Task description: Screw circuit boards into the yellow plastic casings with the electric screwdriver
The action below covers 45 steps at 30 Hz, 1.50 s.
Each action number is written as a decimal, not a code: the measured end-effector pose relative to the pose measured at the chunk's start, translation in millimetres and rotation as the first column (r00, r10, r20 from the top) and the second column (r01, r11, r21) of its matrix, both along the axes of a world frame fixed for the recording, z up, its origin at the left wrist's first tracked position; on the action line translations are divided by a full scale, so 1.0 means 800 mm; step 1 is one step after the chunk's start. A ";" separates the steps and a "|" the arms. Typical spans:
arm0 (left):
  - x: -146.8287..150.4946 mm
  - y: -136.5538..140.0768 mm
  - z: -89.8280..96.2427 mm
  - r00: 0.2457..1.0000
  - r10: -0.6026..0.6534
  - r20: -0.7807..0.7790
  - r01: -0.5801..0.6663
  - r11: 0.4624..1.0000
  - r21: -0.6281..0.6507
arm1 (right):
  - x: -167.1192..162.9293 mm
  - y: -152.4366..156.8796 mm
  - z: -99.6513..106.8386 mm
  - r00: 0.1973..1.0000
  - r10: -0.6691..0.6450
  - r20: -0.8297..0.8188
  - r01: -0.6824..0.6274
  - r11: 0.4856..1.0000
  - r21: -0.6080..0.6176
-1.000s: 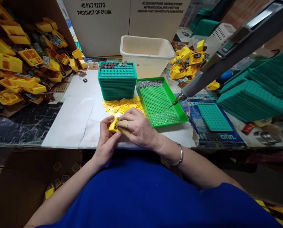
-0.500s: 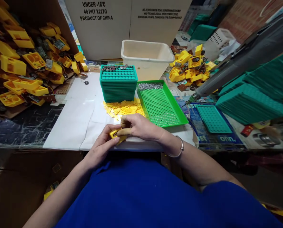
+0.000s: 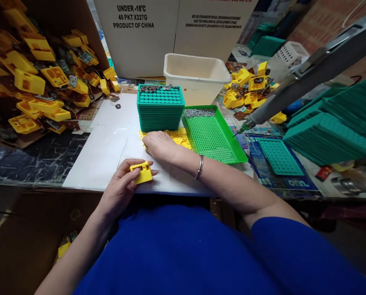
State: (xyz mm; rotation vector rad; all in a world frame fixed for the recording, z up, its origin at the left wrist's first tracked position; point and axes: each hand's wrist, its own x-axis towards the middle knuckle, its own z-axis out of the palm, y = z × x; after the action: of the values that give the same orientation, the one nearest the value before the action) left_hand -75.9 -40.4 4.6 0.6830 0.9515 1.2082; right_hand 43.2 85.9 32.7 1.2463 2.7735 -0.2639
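Note:
My left hand [image 3: 121,184] is closed on a small yellow plastic case [image 3: 143,173], thumb on its front and fingers behind. Openings show along the case's upper part, with dots of small holes at its lower left. My right hand [image 3: 160,144] reaches down to the left side of a pile of flat yellow plastic pieces [image 3: 183,138]. Its fingers are curled together against the pile, and their tips are hidden. Just behind that hand stands a stack of teal trays [image 3: 161,112], with small dark round parts [image 3: 153,88] on top.
Right of the stack lies a green perforated tray [image 3: 212,133] holding small metal screws [image 3: 199,112]. An electric screwdriver [image 3: 253,121] hangs over its right side. Behind is a cream bin [image 3: 195,78]. Yellow cases [image 3: 29,82] fill a carton at left; others [image 3: 247,84] lie at right.
My right hand has left the yellow case and moved forward and left to the pile of yellow pieces. The left hand keeps the case, now turned with its front showing. The view has shifted slightly.

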 end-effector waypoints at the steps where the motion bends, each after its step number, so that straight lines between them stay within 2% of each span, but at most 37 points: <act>1: 0.001 0.000 0.000 1.000 0.004 0.012 -0.004 1.000 -0.001 | 0.000 0.001 0.001 1.000 0.013 0.001 -0.013 1.000 -0.007; 7: 0.013 0.004 -0.002 0.998 0.062 -0.014 -0.062 0.997 0.040 | 0.000 0.004 -0.007 0.999 0.027 -0.019 -0.028 0.999 -0.037; 11: 0.019 0.008 -0.001 0.995 0.092 -0.027 -0.092 0.996 0.013 | 0.007 0.003 -0.009 0.999 0.009 -0.047 -0.011 0.999 -0.038; 14: 0.020 0.009 0.000 0.996 0.092 -0.007 -0.092 0.996 -0.014 | 0.027 -0.009 -0.003 0.984 -0.023 -0.178 0.015 0.999 -0.047; 16: 0.021 0.010 0.000 0.997 0.082 0.008 -0.082 0.996 -0.032 | 0.047 -0.021 -0.001 0.913 -0.061 -0.403 0.020 0.994 -0.105; 18: 0.022 0.011 0.000 0.997 0.072 0.021 -0.072 0.997 -0.043 | 0.070 -0.034 -0.004 0.774 -0.072 -0.629 -0.031 0.988 -0.152; 20: 0.026 0.014 -0.002 0.997 0.062 0.035 -0.060 0.997 -0.044 | 0.090 -0.047 -0.011 0.668 -0.051 -0.743 -0.079 0.987 -0.138; 23: 0.032 0.017 -0.004 0.998 0.028 0.048 -0.026 0.999 -0.044 | 0.111 -0.060 -0.025 0.636 -0.072 -0.768 -0.051 0.990 -0.134; 26: 0.038 0.018 -0.004 0.998 -0.035 0.043 0.037 0.998 -0.049 | 0.121 -0.067 -0.034 0.618 -0.148 -0.772 -0.005 0.981 -0.192; 28: 0.042 0.018 -0.003 0.998 -0.059 0.033 0.061 0.997 -0.054 | 0.124 -0.070 -0.036 0.545 -0.195 -0.815 -0.039 0.966 -0.257; 31: 0.045 0.018 0.000 0.997 -0.069 0.022 0.071 0.995 -0.063 | 0.126 -0.072 -0.037 0.376 -0.317 -0.871 -0.108 0.918 -0.381; 33: 0.047 0.018 0.002 0.997 -0.080 0.019 0.081 0.995 -0.064 | 0.127 -0.074 -0.039 0.298 -0.353 -0.887 -0.109 0.910 -0.399; 36: 0.050 0.017 0.005 0.995 -0.098 0.021 0.100 0.993 -0.058 | 0.129 -0.077 -0.042 0.303 -0.233 -0.924 -0.087 0.959 -0.270; 39: 0.051 0.017 0.005 0.994 -0.105 0.005 0.105 0.994 -0.031 | 0.132 -0.079 -0.047 0.384 -0.049 -0.922 -0.081 0.993 -0.086; 41: 0.049 0.018 0.004 0.991 -0.129 -0.028 0.129 0.992 -0.012 | 0.134 -0.079 -0.048 0.465 0.143 -0.873 -0.089 0.989 0.115; 42: 0.047 0.019 0.003 0.987 -0.157 -0.040 0.156 0.988 -0.013 | 0.134 -0.079 -0.049 0.515 0.272 -0.813 -0.100 0.961 0.258; 43: 0.045 0.020 0.003 0.979 -0.199 -0.045 0.198 0.980 -0.026 | 0.135 -0.080 -0.049 0.561 0.401 -0.724 -0.118 0.905 0.410; 45: 0.042 0.023 0.002 0.958 -0.284 -0.030 0.281 0.957 -0.070 | 0.137 -0.081 -0.049 0.628 0.573 -0.526 -0.164 0.759 0.631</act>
State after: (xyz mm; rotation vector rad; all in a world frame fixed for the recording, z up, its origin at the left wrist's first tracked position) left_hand -41.9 -21.6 6.1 0.7651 0.8883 0.9102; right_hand 152.5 21.5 -6.3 0.5860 3.9062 0.1334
